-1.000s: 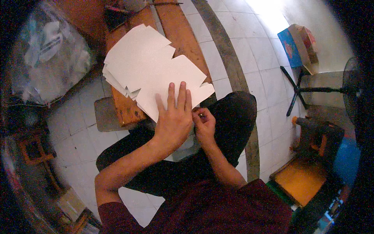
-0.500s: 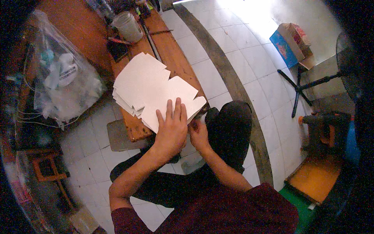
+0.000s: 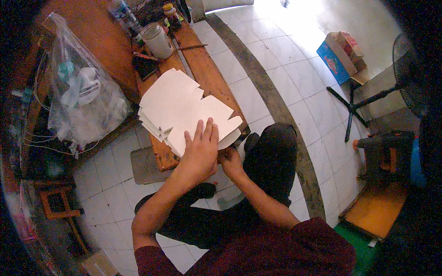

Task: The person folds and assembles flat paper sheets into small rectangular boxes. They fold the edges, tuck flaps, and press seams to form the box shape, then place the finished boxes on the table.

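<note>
A stack of white die-cut card sheets (image 3: 177, 103) with notched edges lies on a narrow wooden bench (image 3: 202, 69). My left hand (image 3: 200, 147) rests flat on the near part of the top sheet, its fingers stretched out. Just below the stack's near right edge, my right hand (image 3: 231, 163) has its fingers curled in. Its fingertips are partly hidden, so what they grip cannot be made out. Beside that hand, a lower sheet's corner (image 3: 230, 139) sags away from the top one.
A cloudy jar (image 3: 157, 40), a small yellow-capped bottle (image 3: 172, 17) and a dark phone-like object (image 3: 144, 67) stand or lie beyond the stack. At left hangs a clear plastic bag (image 3: 87, 99). A fan stand (image 3: 352, 106) and a blue box (image 3: 335, 61) are on the right.
My right hand has shifted slightly left and down at the stack's edge. A lower sheet's corner now shows apart from the top one. My left hand stays flat on the stack.
</note>
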`<action>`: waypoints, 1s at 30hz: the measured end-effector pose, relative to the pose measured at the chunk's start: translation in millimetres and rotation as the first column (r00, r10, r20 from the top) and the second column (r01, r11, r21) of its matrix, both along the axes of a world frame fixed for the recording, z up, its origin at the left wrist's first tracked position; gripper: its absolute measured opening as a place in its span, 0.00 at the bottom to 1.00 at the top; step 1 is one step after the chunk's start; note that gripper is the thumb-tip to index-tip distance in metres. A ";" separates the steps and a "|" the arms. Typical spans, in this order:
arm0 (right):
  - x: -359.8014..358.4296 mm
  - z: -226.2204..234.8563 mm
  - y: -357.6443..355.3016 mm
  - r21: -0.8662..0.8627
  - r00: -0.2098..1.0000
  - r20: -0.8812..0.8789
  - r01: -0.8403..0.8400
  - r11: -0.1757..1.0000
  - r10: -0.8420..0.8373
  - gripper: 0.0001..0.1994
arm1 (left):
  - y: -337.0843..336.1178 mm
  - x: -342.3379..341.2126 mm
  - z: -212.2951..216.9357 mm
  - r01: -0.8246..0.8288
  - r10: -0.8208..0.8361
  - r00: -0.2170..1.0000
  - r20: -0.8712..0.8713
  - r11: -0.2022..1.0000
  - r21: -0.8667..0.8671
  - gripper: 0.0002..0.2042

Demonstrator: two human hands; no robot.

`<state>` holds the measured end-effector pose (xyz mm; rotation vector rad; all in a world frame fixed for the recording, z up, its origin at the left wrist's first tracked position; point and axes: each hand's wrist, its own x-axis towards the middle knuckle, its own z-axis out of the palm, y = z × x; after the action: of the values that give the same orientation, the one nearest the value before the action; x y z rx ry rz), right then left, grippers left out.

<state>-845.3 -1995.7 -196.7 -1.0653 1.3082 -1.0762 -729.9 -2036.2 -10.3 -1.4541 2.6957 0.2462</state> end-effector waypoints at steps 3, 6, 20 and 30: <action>9.5 -18.1 5.1 -0.023 0.998 0.011 0.062 0.998 -0.062 0.07 | -2.0 3.1 6.8 0.005 -0.004 1.000 -0.028 1.000 0.031 0.36; 9.3 -42.5 18.0 0.248 0.997 0.034 0.056 0.967 -0.067 0.04 | -8.5 14.2 26.5 0.010 0.002 0.983 -0.181 0.997 0.070 0.37; -142.8 168.6 -20.0 -0.359 0.909 -0.412 -0.229 0.905 0.066 0.08 | 22.5 26.5 12.9 0.000 0.003 0.997 -0.077 0.999 0.040 0.36; -190.1 67.2 -204.5 -0.112 0.391 -0.913 -0.511 0.852 0.115 0.11 | 25.0 22.2 -24.5 -0.015 0.014 0.999 -0.041 1.000 -0.025 0.39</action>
<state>-1035.4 -2200.2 -129.5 -2.3130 1.5833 -0.3930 -707.7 -2011.2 -34.8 -1.4917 2.7311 0.2456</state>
